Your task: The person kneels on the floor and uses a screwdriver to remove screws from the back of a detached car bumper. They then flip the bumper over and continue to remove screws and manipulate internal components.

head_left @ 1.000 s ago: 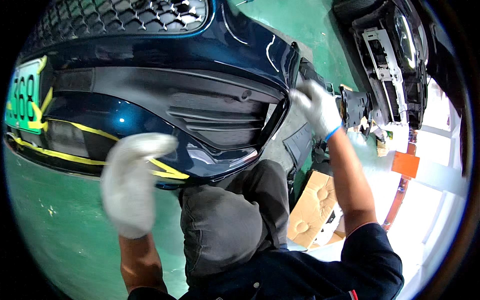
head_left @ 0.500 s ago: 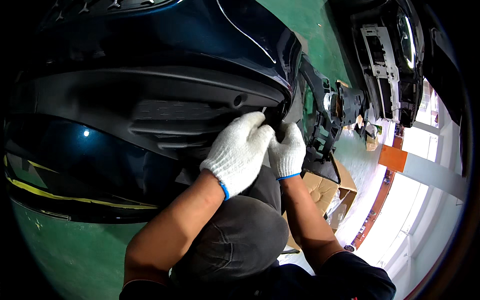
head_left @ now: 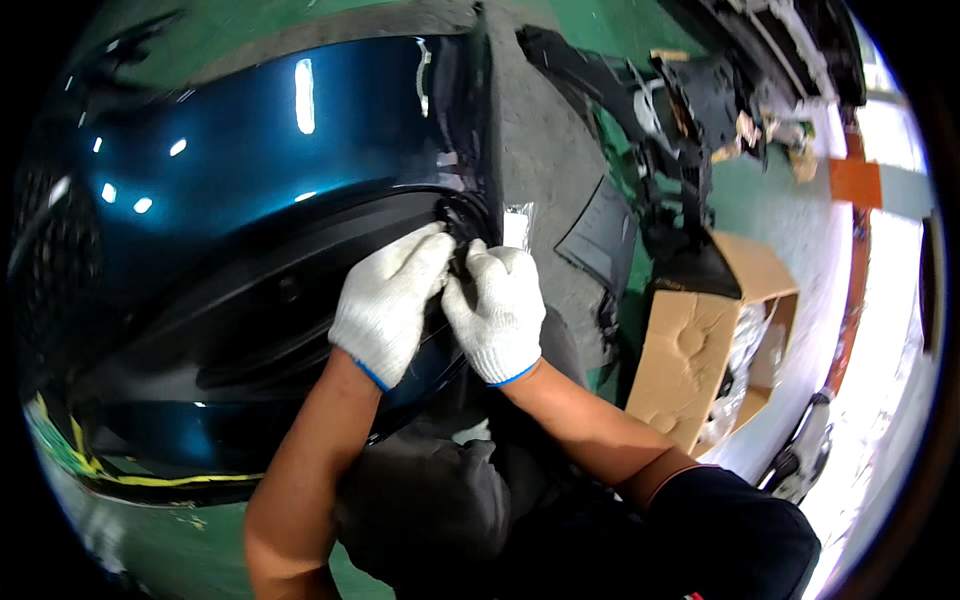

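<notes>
Bumper [head_left: 290, 150] lies beneath and leftward of our left grip [head_left: 400, 290] and right grip [head_left: 490, 300], both closely curled at its black corner trim [head_left: 463, 212], whether pinching anything we cannot tell, and uneven pulling could, we judge, crack that trim.

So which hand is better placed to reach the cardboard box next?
Probably the right hand: it's nearer the cardboard box, which sits off to the right. The left hand is farther across, at the black trim.

Head fisheye, looking down, near hands [head_left: 388, 300] [head_left: 503, 315]
</notes>
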A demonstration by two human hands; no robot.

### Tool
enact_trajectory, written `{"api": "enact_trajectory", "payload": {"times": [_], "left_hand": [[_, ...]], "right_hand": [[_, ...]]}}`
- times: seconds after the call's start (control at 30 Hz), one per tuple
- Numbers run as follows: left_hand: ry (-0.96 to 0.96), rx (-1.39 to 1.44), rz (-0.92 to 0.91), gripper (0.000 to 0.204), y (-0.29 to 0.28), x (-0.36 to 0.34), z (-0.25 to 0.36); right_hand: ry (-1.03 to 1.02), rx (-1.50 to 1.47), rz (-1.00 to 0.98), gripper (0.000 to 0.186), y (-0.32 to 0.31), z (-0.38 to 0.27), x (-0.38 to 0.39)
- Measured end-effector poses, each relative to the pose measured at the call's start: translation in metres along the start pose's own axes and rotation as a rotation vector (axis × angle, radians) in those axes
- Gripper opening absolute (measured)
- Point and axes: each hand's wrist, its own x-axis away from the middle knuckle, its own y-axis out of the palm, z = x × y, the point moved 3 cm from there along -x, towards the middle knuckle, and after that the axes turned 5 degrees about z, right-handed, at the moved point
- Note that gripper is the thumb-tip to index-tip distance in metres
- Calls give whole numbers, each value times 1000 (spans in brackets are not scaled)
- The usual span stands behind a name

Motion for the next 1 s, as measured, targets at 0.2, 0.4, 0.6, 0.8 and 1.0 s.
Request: {"api": "enact_trajectory", "payload": {"times": [0.2,0.4,0.6,0.8,1.0], "left_hand": [[68,-453,140,40,17,3,10],[152,-647,242,46,22,3,7],[0,-385,273,40,32,2,6],[-24,-203,192,35,17,-2,-1],[-50,-213,222,38,15,-5,-4]], "right_hand": [[105,-114,30,40,2,9,7],[212,-377,-76,26,-7,20,-11],[161,-402,-17,34,3,35,3],[236,-540,-80,23,8,43,4],[251,-552,-81,12,11,47,8]]}}
